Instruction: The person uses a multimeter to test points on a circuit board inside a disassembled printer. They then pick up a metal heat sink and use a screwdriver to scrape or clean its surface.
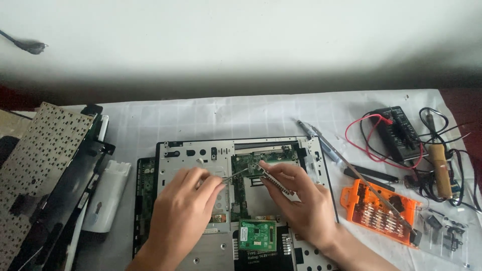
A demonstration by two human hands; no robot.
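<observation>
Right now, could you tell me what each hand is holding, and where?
Left hand: thin metal tool, pinched at its rear end. Right hand: narrow silver metal bracket strip, gripped along its lower half.

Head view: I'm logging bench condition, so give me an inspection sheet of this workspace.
Surface: table under a white cloth, creased.
Job's things: opened laptop base, boards bare; thin tool and a metal strip over it.
Clutter: keyboard leaning at the left, white part, orange bit case, bag of small parts.
Grippers: left hand pinches the thin tool; right hand holds the metal strip in its fingers.
Cables: red and black leads by the black meter; tangle at the right edge.
Surroundings: pale wall behind; nothing else seen.
</observation>
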